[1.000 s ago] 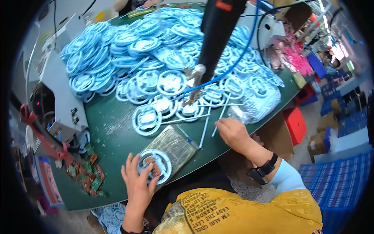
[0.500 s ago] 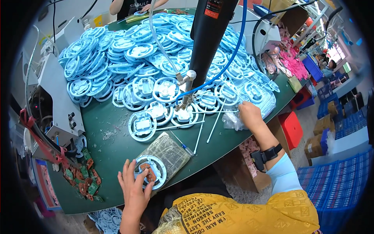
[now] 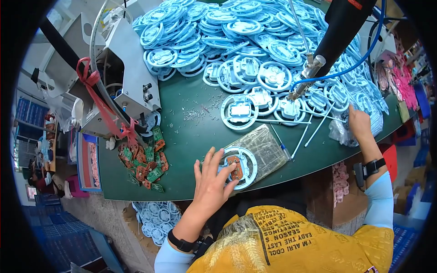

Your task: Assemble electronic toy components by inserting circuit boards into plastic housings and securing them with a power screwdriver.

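Observation:
My left hand (image 3: 211, 179) is at a light-blue, wheel-shaped plastic part (image 3: 251, 164), with index finger and thumb pressed onto the brown circuit board (image 3: 235, 171) inside it. Its other fingers spread by the rim. The part rests on a flat block wrapped in clear tape (image 3: 264, 148). A thin pen-like tool (image 3: 284, 149) lies along the block's far edge. To the right, my right hand (image 3: 363, 123) is closed beside a crumpled clear plastic bag (image 3: 342, 132) and the edge of the blue pile. Whatever its fingers hold, if anything, is hidden.
Many blue wheel parts (image 3: 246, 26) are heaped across the green table (image 3: 195, 150). A black tool arm (image 3: 341, 34) with a metal nozzle hangs over them. White rods (image 3: 300, 139) lie near the block. Circuit boards (image 3: 145, 161) are piled left, below a grey machine (image 3: 129, 68).
The view has turned left, so the table scene sits further right and higher. Both hands keep nearly the same places: left on the wheel part, right beside the bag.

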Demonstrator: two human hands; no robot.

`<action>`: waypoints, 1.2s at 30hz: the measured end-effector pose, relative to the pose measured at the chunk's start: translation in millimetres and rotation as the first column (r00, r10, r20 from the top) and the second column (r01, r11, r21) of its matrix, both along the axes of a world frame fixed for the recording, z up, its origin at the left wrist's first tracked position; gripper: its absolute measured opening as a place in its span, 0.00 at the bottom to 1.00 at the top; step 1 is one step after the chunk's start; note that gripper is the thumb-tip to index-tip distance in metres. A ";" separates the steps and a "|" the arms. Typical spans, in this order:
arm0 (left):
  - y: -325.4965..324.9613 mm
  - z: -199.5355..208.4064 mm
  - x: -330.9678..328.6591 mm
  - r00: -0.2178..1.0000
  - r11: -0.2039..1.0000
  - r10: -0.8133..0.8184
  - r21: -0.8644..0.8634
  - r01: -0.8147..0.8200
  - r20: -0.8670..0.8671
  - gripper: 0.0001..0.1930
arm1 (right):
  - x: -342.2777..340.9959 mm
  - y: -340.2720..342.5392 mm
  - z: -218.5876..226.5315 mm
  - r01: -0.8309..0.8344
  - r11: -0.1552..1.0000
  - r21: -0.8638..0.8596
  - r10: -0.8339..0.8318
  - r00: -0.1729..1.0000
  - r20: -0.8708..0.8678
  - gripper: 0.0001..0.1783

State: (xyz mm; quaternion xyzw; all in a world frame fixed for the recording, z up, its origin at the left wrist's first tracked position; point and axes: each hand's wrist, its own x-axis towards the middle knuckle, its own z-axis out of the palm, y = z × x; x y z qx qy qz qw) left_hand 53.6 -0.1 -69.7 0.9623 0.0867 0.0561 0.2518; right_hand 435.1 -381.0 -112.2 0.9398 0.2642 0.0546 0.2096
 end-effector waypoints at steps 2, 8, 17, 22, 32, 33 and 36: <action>1.0 0.7 0.4 1.000 1.000 -0.007 -0.005 0.007 0.002 0.27 | 9.6 -5.9 -9.0 -0.019 1.000 0.005 0.018 0.998 0.065 0.10; 2.2 0.8 -2.4 1.000 1.000 0.001 -0.005 -0.001 -0.007 0.27 | 9.6 13.7 -7.4 -0.081 0.994 -0.074 0.093 0.977 0.193 0.06; 1.4 0.1 -0.1 1.000 1.000 -0.011 -0.012 0.012 0.022 0.24 | 20.2 4.0 -1.8 -0.123 0.971 -0.206 0.146 0.984 0.100 0.07; 2.4 -0.8 -0.1 1.000 1.000 -0.008 -0.011 0.008 0.026 0.24 | 25.6 -0.5 -2.3 -0.129 0.973 -0.191 0.154 0.981 0.121 0.07; 1.9 -3.2 -1.0 0.998 1.000 -0.008 -0.004 0.008 0.060 0.23 | 32.9 -19.4 -13.6 -0.215 0.976 -0.022 0.215 0.958 0.190 0.04; 0.9 -4.1 -2.2 0.999 1.000 -0.004 -0.004 0.004 0.053 0.23 | 30.1 -20.4 -12.3 -0.201 0.979 0.020 0.196 0.968 0.155 0.03; 0.3 -2.2 -1.5 0.998 1.000 -0.004 -0.005 0.004 0.060 0.24 | 24.7 -22.3 -1.5 -0.220 0.972 0.083 0.208 0.968 0.137 0.04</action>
